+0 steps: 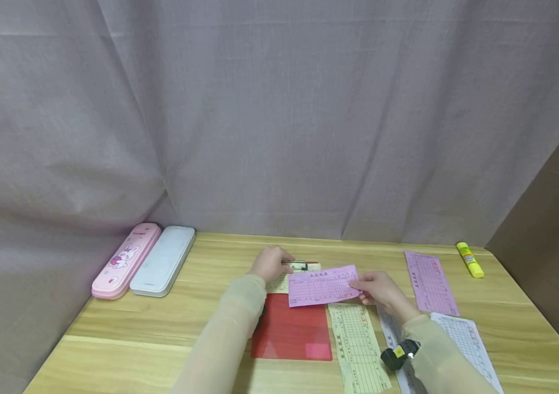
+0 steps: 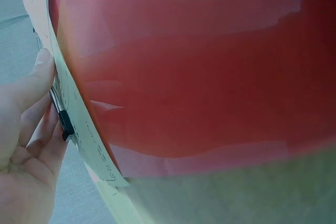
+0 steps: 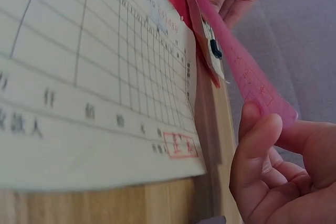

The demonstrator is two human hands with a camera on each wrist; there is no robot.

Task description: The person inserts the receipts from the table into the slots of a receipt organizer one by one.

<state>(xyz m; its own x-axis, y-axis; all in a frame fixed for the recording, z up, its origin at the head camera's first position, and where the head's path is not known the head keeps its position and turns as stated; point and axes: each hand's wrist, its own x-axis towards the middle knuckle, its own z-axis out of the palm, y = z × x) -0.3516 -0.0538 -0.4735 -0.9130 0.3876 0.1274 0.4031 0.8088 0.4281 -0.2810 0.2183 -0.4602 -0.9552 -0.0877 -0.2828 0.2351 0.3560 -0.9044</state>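
Note:
A red clip folder (image 1: pixel 289 331) lies on the table in front of me. At its far edge my left hand (image 1: pixel 269 264) grips the metal clip (image 1: pixel 298 266), which has a black end; in the left wrist view the thumb (image 2: pixel 39 74) presses on it. A pale yellow slip (image 1: pixel 277 285) lies at the clip. My right hand (image 1: pixel 383 291) pinches a pink printed slip (image 1: pixel 321 287) by its right end, holding it above the folder's far part. The pink slip hides part of the yellow slip and folder.
Another yellow slip (image 1: pixel 358 347) lies right of the folder, with white forms (image 1: pixel 466 339) under and beside the right forearm. Farther right are a second pink slip (image 1: pixel 431 282) and a glue stick (image 1: pixel 470 260). Pink (image 1: pixel 124 262) and white (image 1: pixel 163 260) cases stand left.

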